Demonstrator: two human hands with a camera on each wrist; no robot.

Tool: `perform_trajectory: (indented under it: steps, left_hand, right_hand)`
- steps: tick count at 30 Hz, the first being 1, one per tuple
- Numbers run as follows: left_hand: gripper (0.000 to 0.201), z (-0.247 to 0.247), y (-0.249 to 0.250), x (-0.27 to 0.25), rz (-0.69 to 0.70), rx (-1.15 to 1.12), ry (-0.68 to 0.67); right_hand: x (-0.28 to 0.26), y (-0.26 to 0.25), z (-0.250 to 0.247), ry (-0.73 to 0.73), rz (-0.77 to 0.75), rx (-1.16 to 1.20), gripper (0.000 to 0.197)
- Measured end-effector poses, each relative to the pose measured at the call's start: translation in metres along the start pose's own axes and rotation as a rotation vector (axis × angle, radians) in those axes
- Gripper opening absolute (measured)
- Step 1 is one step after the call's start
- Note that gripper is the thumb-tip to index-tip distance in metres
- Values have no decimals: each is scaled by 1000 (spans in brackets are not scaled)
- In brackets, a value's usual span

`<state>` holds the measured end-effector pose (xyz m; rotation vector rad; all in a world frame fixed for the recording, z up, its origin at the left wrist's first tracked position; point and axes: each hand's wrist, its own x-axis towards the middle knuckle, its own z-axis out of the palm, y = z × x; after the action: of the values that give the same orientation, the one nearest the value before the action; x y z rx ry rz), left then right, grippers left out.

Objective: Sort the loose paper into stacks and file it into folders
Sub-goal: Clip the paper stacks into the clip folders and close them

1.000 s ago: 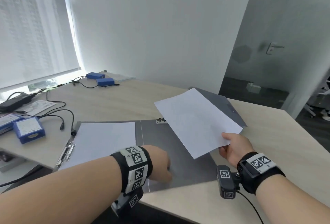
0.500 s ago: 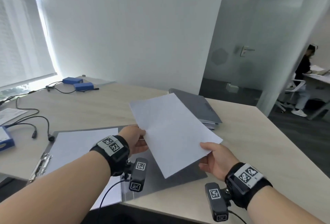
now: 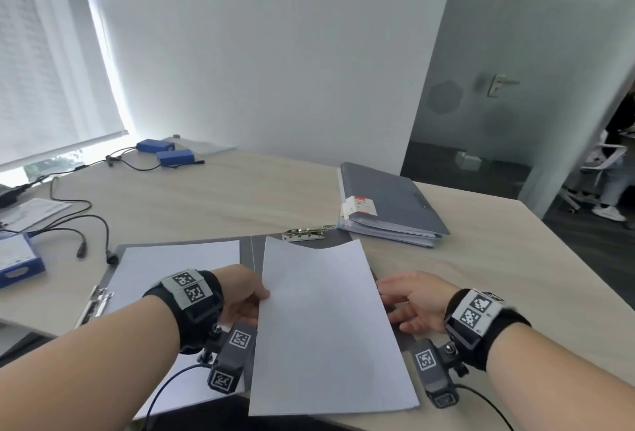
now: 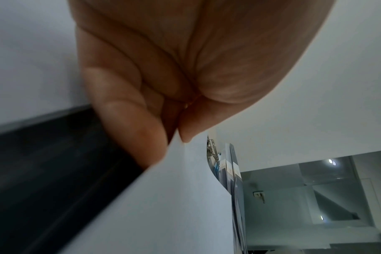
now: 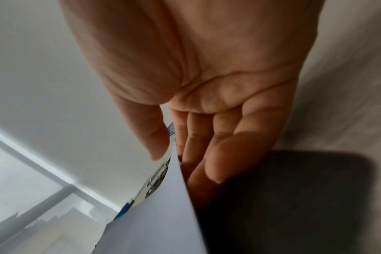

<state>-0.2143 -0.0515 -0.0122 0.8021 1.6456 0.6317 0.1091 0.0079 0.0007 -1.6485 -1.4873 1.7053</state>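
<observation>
A blank white sheet (image 3: 326,320) hangs just above the right half of an open grey folder (image 3: 246,252), its far edge near the metal clip (image 3: 304,234). My left hand (image 3: 263,296) pinches the sheet's left edge between thumb and finger (image 4: 150,135). My right hand (image 3: 385,293) holds the right edge, thumb (image 5: 157,146) above and fingers beneath. Another white page (image 3: 171,265) lies on the folder's left flap. A closed grey folder (image 3: 391,204) stuffed with papers sits at the back right.
Two blue boxes (image 3: 165,152) with black cables (image 3: 86,224) lie at the back left. A blue-edged box (image 3: 17,259) and a printed sheet (image 3: 34,210) sit at the far left. The table's right corner ends near a glass partition (image 3: 481,104).
The left hand rose from the folder and took the sheet's left edge. Both hands have turned the sheet straight and lowered it over the folder's right half.
</observation>
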Motion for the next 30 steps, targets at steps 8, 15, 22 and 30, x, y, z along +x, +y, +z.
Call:
perform_trajectory:
  steps: [8, 15, 22, 30]
  left_hand:
    - [12, -3, 10, 11, -35, -48, 44]
    - [13, -4, 17, 14, -25, -74, 67]
    - [28, -8, 32, -2, -6, -96, 46]
    - [28, -16, 36, -13, 61, -105, 144]
  right_hand:
    - [32, -27, 9, 52, -31, -142, 25]
    - [48, -40, 12, 73, -14, -177, 24]
    - [48, -53, 12, 146, -20, -219, 23]
    - [45, -62, 17, 156, -45, -220, 20]
